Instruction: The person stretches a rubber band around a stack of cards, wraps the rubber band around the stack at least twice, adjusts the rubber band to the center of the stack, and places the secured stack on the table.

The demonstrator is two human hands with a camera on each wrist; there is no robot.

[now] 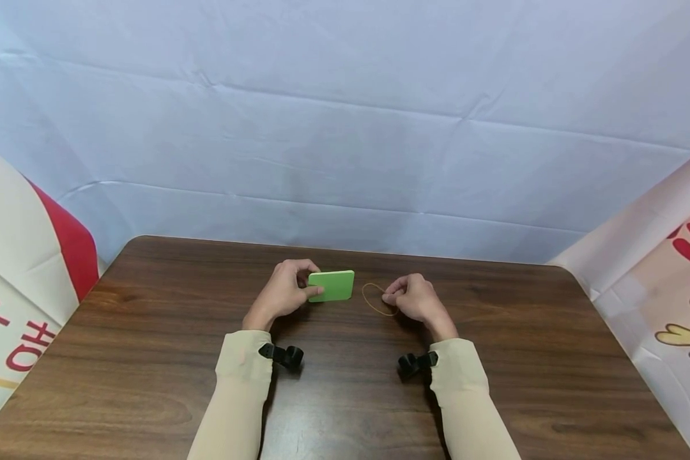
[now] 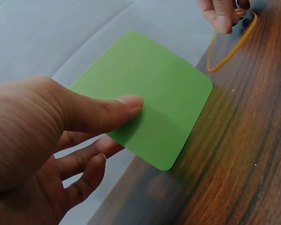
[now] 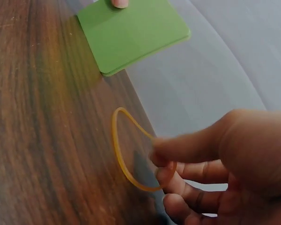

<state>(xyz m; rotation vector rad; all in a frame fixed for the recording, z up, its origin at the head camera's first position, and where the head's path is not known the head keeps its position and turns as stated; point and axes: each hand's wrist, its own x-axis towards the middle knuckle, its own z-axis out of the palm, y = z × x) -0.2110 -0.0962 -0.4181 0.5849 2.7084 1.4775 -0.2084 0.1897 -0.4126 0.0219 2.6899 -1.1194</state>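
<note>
A thin stack of green cards (image 1: pixel 333 285) with rounded corners stands upright on its long side in my left hand (image 1: pixel 283 291). My left thumb (image 2: pixel 126 105) presses its near face, and the other fingers go behind it. Layered edges of the stack show in the right wrist view. My right hand (image 1: pixel 418 298) pinches a yellow rubber band (image 3: pixel 119 150) between thumb and fingertips. The band hangs as a loose, unstretched loop between the two hands, apart from the cards.
Both hands are over a dark brown wooden table (image 1: pixel 149 358). A pale cloth backdrop (image 1: pixel 345 140) rises behind its far edge. Printed banners (image 1: pixel 29 275) flank the table on both sides. Each wrist wears a black camera strap (image 1: pixel 275 352).
</note>
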